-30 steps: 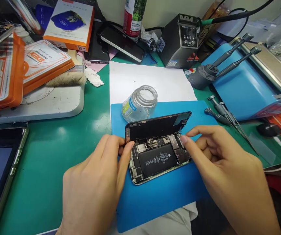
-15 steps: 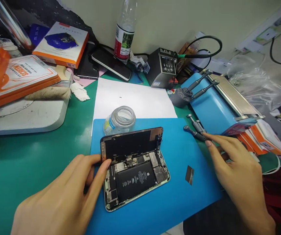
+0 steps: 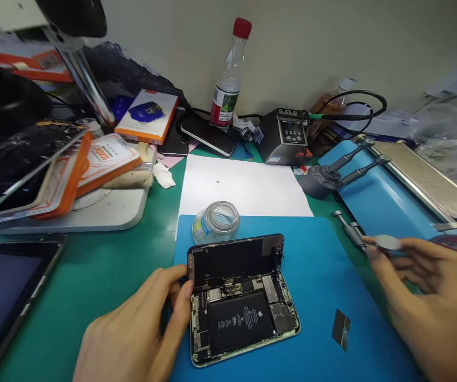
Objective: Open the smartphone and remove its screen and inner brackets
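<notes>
An opened smartphone (image 3: 239, 323) lies on the blue mat (image 3: 312, 276), its battery and boards exposed. Its screen (image 3: 234, 261) is tilted up along the far long side. My left hand (image 3: 144, 323) pinches the left end of that raised screen between thumb and fingers. Off to the right, my right hand (image 3: 423, 286) is closed on a screwdriver, whose pale round cap (image 3: 388, 243) faces me; the rest of it is mostly hidden by the fingers. A second grey screwdriver (image 3: 350, 229) lies just beyond the fingertips. A small dark metal plate (image 3: 340, 329) rests on the mat.
Behind the phone stands a glass jar (image 3: 216, 223) at the edge of a white sheet (image 3: 244, 185). Farther back are a bottle (image 3: 226, 90), a black control box (image 3: 284, 137) and a grey tool holder (image 3: 319, 180). Another phone (image 3: 9, 297) lies at left.
My right hand has taken up one of the two screwdrivers from the mat's right edge and moved right with it. The view has shifted left and up. My left hand keeps its hold on the screen.
</notes>
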{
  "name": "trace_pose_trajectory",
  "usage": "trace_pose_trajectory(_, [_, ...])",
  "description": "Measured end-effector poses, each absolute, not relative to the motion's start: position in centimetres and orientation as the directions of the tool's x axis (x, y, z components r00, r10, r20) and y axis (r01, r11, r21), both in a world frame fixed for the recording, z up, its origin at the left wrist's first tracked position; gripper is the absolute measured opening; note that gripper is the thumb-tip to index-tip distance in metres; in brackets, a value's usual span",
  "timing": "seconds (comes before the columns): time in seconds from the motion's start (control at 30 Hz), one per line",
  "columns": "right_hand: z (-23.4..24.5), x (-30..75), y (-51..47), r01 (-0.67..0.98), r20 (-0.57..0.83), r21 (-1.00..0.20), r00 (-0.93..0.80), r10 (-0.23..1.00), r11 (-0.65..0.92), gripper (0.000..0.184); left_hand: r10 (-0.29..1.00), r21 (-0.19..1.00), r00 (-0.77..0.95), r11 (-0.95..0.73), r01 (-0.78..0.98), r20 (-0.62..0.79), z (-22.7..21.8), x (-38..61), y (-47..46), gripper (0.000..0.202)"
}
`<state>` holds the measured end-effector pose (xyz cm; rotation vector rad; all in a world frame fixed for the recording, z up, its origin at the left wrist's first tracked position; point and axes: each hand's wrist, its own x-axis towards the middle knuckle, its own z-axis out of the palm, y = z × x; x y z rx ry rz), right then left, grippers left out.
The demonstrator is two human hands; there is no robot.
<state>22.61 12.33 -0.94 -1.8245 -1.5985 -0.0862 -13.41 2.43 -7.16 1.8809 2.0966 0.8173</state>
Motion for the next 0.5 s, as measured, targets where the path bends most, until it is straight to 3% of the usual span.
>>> trace_pose_trajectory(0.1, [-2.0, 21.5, 11.7, 0.716, 0.530, -0.674, 0.296, 0.795, 0.182, 0.055, 0.965, 0.578, -0.188, 0.050, 0.814, 0.181, -6.6, -13.7, 2.8, 0.033])
trace_pose_trajectory(0.2, [-2.9, 19.7, 11.2, 0.606, 0.587, -0.716, 0.254, 0.769, 0.347, 0.092, 0.961, 0.648, -0.247, 0.109, 0.754, 0.126, -6.3, -13.6, 3.0, 0.035])
trace_pose_trajectory(0.3, [-3.5, 18.0, 11.0, 0.581, 0.626, -0.699, 0.215, 0.750, 0.416, 0.077, 0.932, 0.658, -0.327, 0.148, 0.738, 0.157, -6.2, -13.2, 3.1, 0.037])
trace_pose_trajectory(0.37, [-3.8, 17.3, 11.0, 0.580, 0.633, -0.692, 0.200, 0.748, 0.431, 0.065, 0.927, 0.639, -0.294, 0.083, 0.765, 0.232, -6.0, -13.0, 3.1, 0.039])
trace_pose_trajectory(0.5, [-4.8, 17.1, 10.9, 0.578, 0.605, -0.698, 0.159, 0.780, 0.423, 0.067, 0.913, 0.597, -0.216, -0.037, 0.801, 0.347, -5.5, -13.2, 3.4, 0.046])
